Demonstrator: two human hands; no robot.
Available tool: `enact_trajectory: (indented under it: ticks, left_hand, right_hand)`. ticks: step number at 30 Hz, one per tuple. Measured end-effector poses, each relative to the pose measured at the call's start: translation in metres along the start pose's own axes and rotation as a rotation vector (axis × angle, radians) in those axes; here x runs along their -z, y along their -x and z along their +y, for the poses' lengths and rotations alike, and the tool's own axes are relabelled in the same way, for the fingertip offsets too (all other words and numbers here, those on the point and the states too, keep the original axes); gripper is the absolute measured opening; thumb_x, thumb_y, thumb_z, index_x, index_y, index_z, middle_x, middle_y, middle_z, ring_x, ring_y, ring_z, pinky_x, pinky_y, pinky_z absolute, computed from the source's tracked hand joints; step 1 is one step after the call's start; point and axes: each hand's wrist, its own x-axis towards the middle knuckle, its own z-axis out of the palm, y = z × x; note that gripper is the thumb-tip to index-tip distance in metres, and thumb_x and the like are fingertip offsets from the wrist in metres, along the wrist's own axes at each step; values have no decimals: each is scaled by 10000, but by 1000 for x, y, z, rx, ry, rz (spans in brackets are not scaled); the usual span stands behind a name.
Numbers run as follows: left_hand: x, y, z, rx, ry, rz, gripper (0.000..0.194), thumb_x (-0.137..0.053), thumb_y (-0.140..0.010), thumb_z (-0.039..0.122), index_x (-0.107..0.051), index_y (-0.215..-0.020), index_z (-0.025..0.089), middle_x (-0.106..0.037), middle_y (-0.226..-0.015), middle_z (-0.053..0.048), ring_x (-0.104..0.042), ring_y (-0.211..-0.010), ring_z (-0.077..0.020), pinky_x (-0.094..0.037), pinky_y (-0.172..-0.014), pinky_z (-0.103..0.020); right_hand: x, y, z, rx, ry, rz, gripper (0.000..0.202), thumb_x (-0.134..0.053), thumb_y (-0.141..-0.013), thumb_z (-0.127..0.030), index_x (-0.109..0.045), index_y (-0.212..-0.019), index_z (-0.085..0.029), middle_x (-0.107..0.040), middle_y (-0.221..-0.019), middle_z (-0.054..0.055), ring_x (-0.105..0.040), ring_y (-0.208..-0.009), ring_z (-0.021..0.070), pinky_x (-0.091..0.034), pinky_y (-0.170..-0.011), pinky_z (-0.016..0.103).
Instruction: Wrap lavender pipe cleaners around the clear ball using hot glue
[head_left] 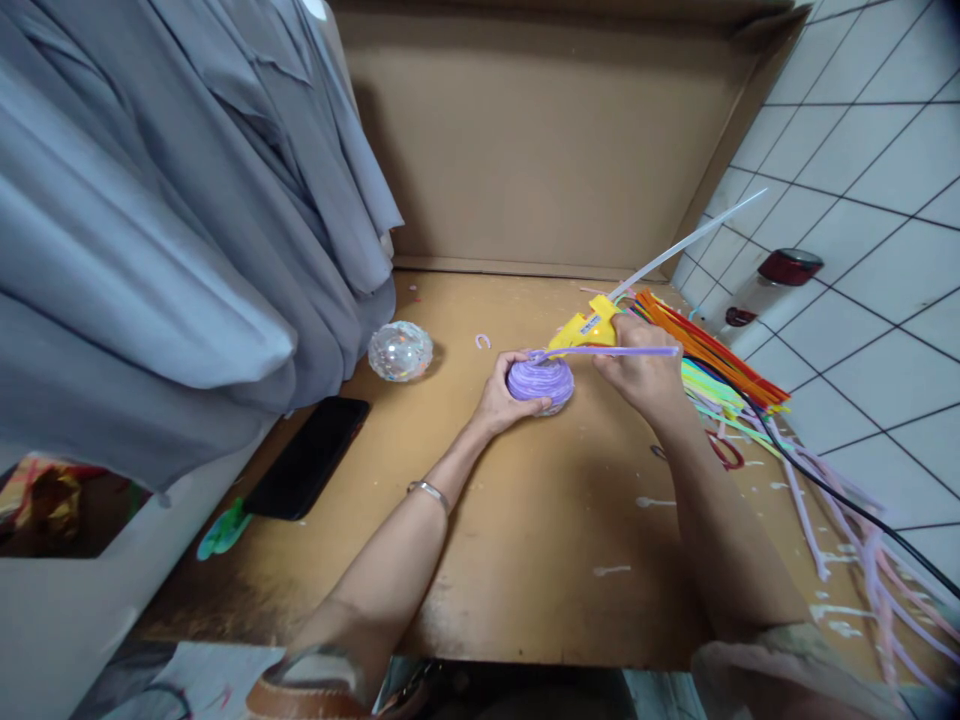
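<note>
My left hand point(504, 397) is wrapped round the side of a ball covered in purple pipe cleaner point(541, 383), whose lower part looks clear. A straight end of purple pipe cleaner point(622, 351) sticks out to the right from the ball's top. In my right hand point(646, 362) is a yellow glue gun point(583, 329), its nozzle pointing down at the top of the ball. A long translucent glue stick point(690, 240) rises from the back of the gun. Whether the nozzle touches the ball I cannot tell.
A clear ball point(400, 351) and a black phone point(309, 458) lie to the left. On the right are orange pipe cleaners point(712, 345), a black cable point(840, 495), red-handled scissors point(724, 450) and a red-lidded bottle point(772, 290). Grey cloth point(187, 220) hangs at left; cardboard point(525, 140) stands behind.
</note>
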Motion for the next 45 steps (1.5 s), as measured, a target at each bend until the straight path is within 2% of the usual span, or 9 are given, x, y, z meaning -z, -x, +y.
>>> enact_trajectory:
  ticks: [4,10,16,23,32,38,45]
  left_hand:
    - [0,0,2,6,3,-3,841,-949,-481,542,-514,-1126,222,-598,-1357,-138,-578,-1303,-305,-420,-1136,-449]
    - [0,0,2,1,-2,-4,832,-944,-488,536,-517,-1127,217,-594,-1361,-144,-579,-1301,-307,-417,-1140,-459]
    - [0,1,2,6,-7,-7,828,-945,-491,528,-516,-1131,223,-585,-1370,-140,-565,-1316,-306,-405,-1148,-454]
    - [0,1,2,14,0,-12,839,-942,-490,541,-505,-1134,228,-578,-1371,-133,-567,-1304,-299,-407,-1131,-435]
    - [0,1,2,14,-2,-9,823,-943,-495,513,-509,-1130,221,-587,-1373,-141,-573,-1304,-309,-418,-1131,-451]
    - [-1,0,2,-2,-3,-5,828,-945,-491,525,-511,-1126,220,-596,-1359,-137,-581,-1296,-303,-423,-1128,-445]
    - [-1,0,3,7,-8,-15,816,-946,-500,510,-512,-1130,227,-591,-1379,-137,-582,-1301,-303,-425,-1128,-445]
  right_hand:
    - [-2,0,1,17,-21,16,246,-506,-816,-293,-654,-978,-181,-638,-820,103,-518,-732,231,-255,-626,321]
    - [1,-1,-1,-18,11,-30,211,-507,-816,-267,-647,-943,-173,-659,-866,121,-520,-736,228,-224,-617,319]
    - [0,-1,1,34,-21,-15,177,-505,-830,-290,-632,-899,-188,-648,-857,108,-513,-743,222,-238,-625,315]
    - [1,-1,0,-9,-6,-5,194,-508,-813,-264,-648,-916,-176,-666,-820,117,-521,-696,223,-216,-604,318]
    - [1,-1,-2,-42,17,-12,211,-524,-816,-260,-647,-963,-172,-673,-884,130,-543,-749,240,-226,-617,319]
    - [2,-1,-2,-3,-5,-35,210,-514,-851,-298,-645,-958,-174,-656,-883,122,-537,-745,230,-238,-628,319]
    - [0,-1,0,9,-4,-1,204,-501,-839,-275,-650,-935,-175,-655,-856,118,-512,-713,220,-218,-620,317]
